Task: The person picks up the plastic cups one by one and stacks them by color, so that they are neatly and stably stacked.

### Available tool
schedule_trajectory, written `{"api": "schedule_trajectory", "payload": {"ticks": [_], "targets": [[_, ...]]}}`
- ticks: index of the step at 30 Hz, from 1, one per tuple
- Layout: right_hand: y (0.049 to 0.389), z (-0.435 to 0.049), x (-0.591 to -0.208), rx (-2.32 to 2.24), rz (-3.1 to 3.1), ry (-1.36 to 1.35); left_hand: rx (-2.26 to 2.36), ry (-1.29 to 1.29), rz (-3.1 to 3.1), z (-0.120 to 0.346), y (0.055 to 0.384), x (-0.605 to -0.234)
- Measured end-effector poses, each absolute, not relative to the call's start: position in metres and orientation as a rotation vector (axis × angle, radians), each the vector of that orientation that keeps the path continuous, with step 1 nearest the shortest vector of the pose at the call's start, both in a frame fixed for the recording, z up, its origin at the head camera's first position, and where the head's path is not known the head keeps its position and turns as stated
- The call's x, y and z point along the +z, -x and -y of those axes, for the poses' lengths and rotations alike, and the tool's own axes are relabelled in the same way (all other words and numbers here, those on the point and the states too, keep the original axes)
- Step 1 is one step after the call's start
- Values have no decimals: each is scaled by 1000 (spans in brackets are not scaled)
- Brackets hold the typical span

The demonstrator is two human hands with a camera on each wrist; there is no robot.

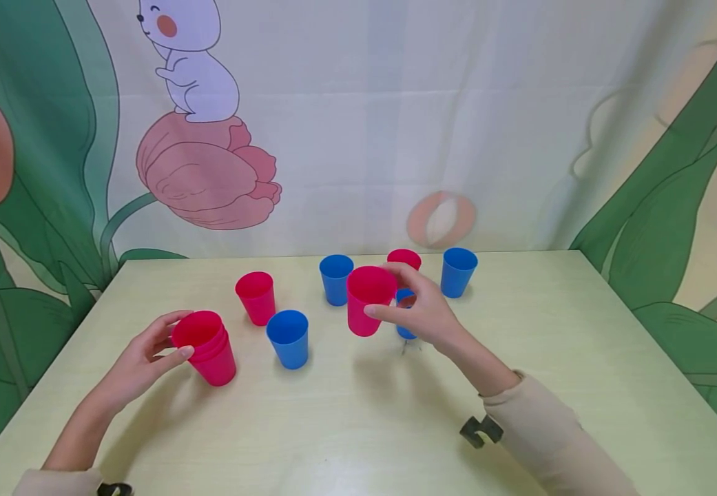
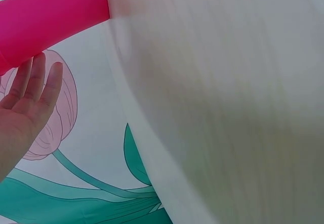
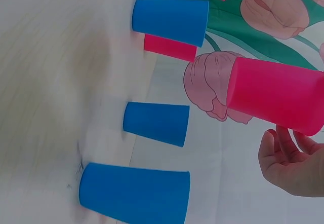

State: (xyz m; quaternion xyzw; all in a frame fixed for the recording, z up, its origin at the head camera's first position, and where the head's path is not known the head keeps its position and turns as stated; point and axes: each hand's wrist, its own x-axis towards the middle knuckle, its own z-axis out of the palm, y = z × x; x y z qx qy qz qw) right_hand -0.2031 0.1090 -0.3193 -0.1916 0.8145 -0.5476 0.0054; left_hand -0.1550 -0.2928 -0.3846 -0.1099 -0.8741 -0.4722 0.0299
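At the left of the table my left hand (image 1: 141, 358) holds a stack of two pink cups (image 1: 215, 362), thumb on the near side near the rim. In the left wrist view the fingers (image 2: 35, 82) lie along the pink stack (image 2: 55, 16), whose base is at the tabletop. Right of centre, my right hand (image 1: 423, 306) grips a single pink cup (image 1: 364, 317) by its side, mouth up. The right wrist view shows this pink cup (image 3: 278, 95) raised off the table. A blue cup (image 1: 406, 331) stands behind the right hand, partly hidden by it.
Between the hands stand a pink cup (image 1: 257, 306) and a blue cup (image 1: 290, 344). Farther back are a blue cup (image 1: 336, 286), a partly covered pink cup (image 1: 404, 257) and another blue cup (image 1: 457, 279). A printed curtain (image 1: 346, 138) hangs behind the table (image 1: 308, 441).
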Motion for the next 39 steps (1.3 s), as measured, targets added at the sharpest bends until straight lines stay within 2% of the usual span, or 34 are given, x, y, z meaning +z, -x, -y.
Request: {"api": "schedule_trajectory", "payload": {"ticks": [14,39], "targets": [[207,-74,-322,-1650,-2529,552,-1459,321,2691,294,155,-387],[213,-31,-322,-1678,-2440,669,-1458,368,2681,293,156,-388]]}}
